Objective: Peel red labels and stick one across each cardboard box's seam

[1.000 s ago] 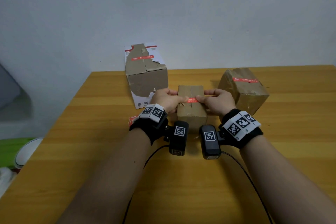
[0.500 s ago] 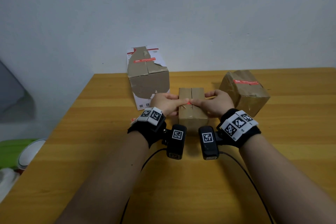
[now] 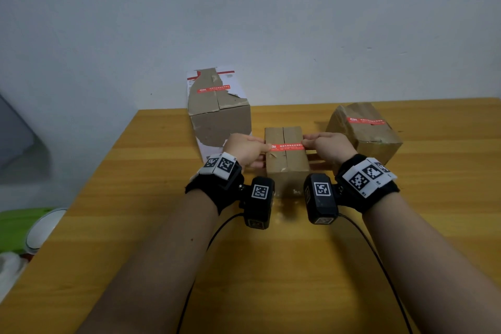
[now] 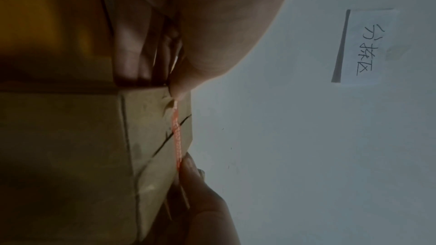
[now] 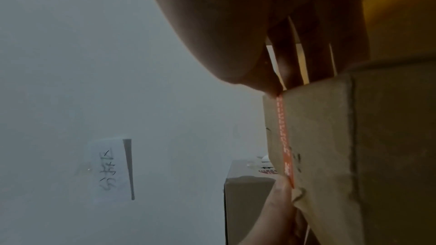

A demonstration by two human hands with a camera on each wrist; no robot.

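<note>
A small cardboard box (image 3: 286, 168) stands mid-table with its top seam running away from me. A red label (image 3: 287, 146) lies flat across that seam, from edge to edge. My left hand (image 3: 261, 156) has its thumb pressing the label's left end, and its fingers lie against the box's left side. My right hand (image 3: 310, 150) mirrors it, thumb on the label's right end. In the left wrist view the label (image 4: 177, 137) runs along the box top (image 4: 146, 137) between both thumbs. The right wrist view shows the same strip (image 5: 284, 137).
A tall torn box (image 3: 219, 122) with a red label (image 3: 214, 88) stands behind my left hand. A crumpled box (image 3: 363, 138), also labelled (image 3: 366, 120), sits to the right. A white bowl (image 3: 40, 228) lies beyond the table's left edge. Cables trail along the wooden table (image 3: 271, 266).
Both thumbs met near the seam half a second ago. They have since slid apart to the label's two ends, uncovering its whole length.
</note>
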